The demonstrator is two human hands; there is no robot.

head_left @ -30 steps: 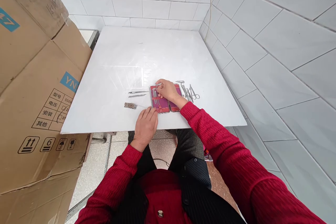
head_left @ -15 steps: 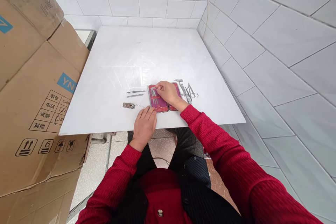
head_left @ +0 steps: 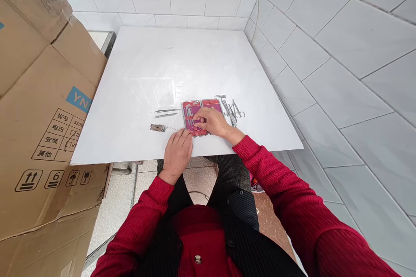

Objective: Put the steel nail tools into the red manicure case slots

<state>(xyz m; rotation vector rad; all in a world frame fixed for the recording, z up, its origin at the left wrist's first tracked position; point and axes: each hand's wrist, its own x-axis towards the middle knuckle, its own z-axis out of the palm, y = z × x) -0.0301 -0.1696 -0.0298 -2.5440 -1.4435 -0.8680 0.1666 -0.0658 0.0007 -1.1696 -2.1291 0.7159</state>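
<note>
An open manicure case (head_left: 191, 104) with a red and purple lining lies near the table's front edge, several slim metal tools in its left half. Over that half, my right hand (head_left: 212, 122) has its thumb and fingers pinched together; whatever is between them is too small or hidden to name. My left hand (head_left: 178, 149) lies flat, fingers stretched out, with its fingertips at the case's near left corner. To the left are a slim metal tool (head_left: 167, 110), another thin one (head_left: 166, 115), and a patterned nail clipper-like piece (head_left: 157, 128) with a thin rod.
Scissors (head_left: 239, 114) and several other metal tools lie right of the case, below a small nail clipper (head_left: 220, 96). A large cardboard box (head_left: 42, 95) stands along the left of the white table (head_left: 195, 60). Tiled walls (head_left: 341, 73) close off the back and right.
My right hand has moved from the upper part of the case down toward its near edge, still pinched. My left hand stays by the near left corner. The view has shifted slightly.
</note>
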